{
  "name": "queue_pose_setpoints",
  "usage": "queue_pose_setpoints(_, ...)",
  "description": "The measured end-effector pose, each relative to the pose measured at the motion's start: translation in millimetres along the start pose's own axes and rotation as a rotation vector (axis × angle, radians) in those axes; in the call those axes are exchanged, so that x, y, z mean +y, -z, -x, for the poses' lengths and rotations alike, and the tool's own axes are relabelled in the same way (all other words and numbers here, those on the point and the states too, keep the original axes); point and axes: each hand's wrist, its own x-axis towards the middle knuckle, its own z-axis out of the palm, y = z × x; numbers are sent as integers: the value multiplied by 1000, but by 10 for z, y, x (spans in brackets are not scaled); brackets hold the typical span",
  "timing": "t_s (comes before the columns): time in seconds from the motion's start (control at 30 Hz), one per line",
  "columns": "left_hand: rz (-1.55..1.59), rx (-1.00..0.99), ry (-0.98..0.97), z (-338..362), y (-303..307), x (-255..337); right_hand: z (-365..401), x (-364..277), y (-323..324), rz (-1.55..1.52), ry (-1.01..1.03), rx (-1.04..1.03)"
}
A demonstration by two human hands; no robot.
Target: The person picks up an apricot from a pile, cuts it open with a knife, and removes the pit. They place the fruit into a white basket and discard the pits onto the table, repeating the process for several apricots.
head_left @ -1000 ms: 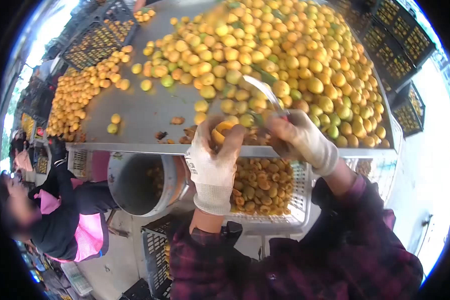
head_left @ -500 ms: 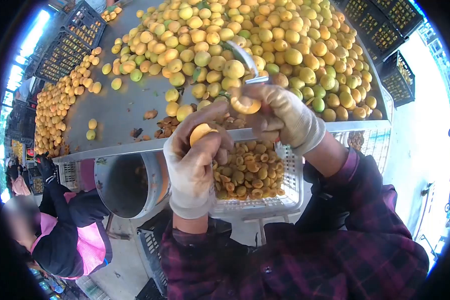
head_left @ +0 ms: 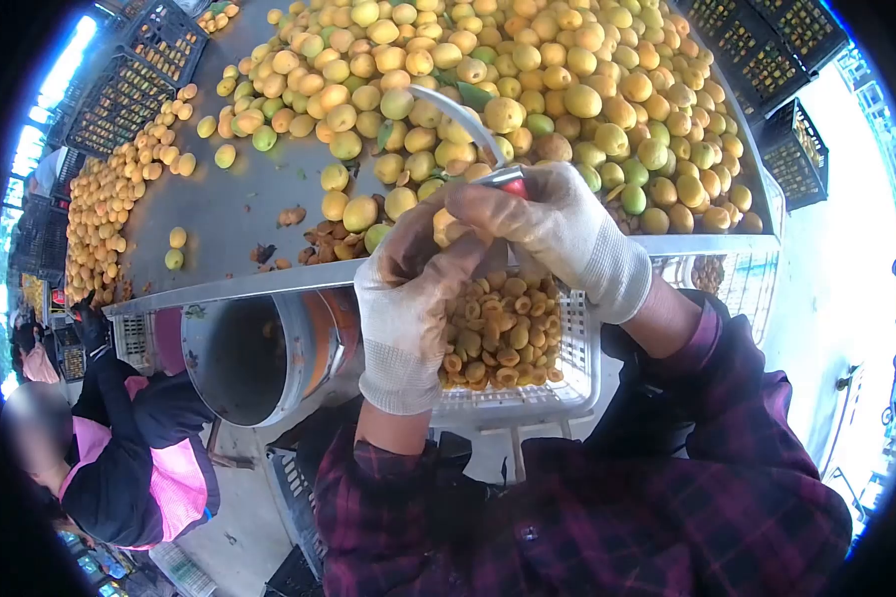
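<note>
well, your left hand (head_left: 408,298) curled tight around an apricot (head_left: 445,227) over the white basket (head_left: 579,393) of halves. your right hand (head_left: 558,234) clenched the knife (head_left: 465,117). a metal bucket (head_left: 239,358) sat just left, and heaped fruit (head_left: 567,80) crowded the table (head_left: 239,199) beyond.

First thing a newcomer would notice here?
The pile of fruit, yellow with some green, covers most of the metal table at the top. In the centre, two gloved hands meet at the table's edge: the right hand grips a curved knife, and the left hand grips a single fruit. Below them sits a white crate of halved fruit.
</note>
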Motion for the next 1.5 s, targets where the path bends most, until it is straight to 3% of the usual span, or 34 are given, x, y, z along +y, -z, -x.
queue_pose_setpoints(0.07, 209, 11, 40, -1, -49, 18, -5, -14, -11, 109, 62, 79)
queue_pose_setpoints(0.17, 261, 109, 73, -8, -85, 51, -55, 2, 33, 46, 239, 233)
queue_pose_setpoints(0.23, 242, 131, 61, 11, -82, 74, -55, -23, 157, -32, 551, 285)
queue_pose_setpoints(0.37, 160, 148, 41, 15, -58, 86, -58, -108, 159, 272, 824, 289)
queue_pose_setpoints(0.43, 119, 155, 47, 18, -38, 73, -8, -67, 205, 348, 767, 271)
queue_pose_setpoints(0.5, 80, 162, 48, 13, -39, 91, 8, -30, 247, 286, 812, 105)
queue_pose_setpoints(0.53, 93, 179, 70, 11, -58, 124, -69, 86, 168, 5, 806, 96)
queue_pose_setpoints(0.63, 108, 212, 77, 3, -55, 125, 33, 38, 116, 70, 663, 96)
queue_pose_setpoints(0.67, 106, 223, 67, 4, -42, 119, 63, -47, 96, 283, 549, 162)
queue_pose_setpoints(0.7, 107, 232, 61, 6, -32, 123, 59, -65, 90, 284, 552, 152)
queue_pose_setpoints(0.8, 80, 271, 47, 7, -9, 127, -7, -69, 110, 799, 1097, 96)
queue_pose_setpoints(0.9, -10, 299, 10, 3, -22, 132, 108, -105, 68, 787, 986, 60)
queue_pose_setpoints(0.93, -35, 320, 6, 8, -49, 164, 155, -124, 58, 807, 866, 26)
queue_pose_setpoints(1.03, -81, 303, -7, 26, 0, 123, 84, -114, 137, 875, 939, -67)
queue_pose_setpoints(1.17, -110, 246, 40, 54, -3, 148, -92, -86, 296, 747, 953, -177)
queue_pose_setpoints(1.3, -100, 238, 105, 78, 42, 170, -256, 159, 509, 810, 912, -88)
queue_pose_setpoints(1.33, -117, 200, 98, 71, 76, 156, -288, 150, 517, 941, 1004, -71)
queue_pose_setpoints(1.43, -133, 145, 108, 62, 107, 164, -314, 207, 490, 792, 1025, -91)
queue_pose_setpoints(1.47, -134, 130, 127, 63, 111, 170, -234, 219, 442, 484, 677, -73)
queue_pose_setpoints(1.5, -135, 132, 127, 70, 98, 192, -244, 212, 416, 482, 677, -74)
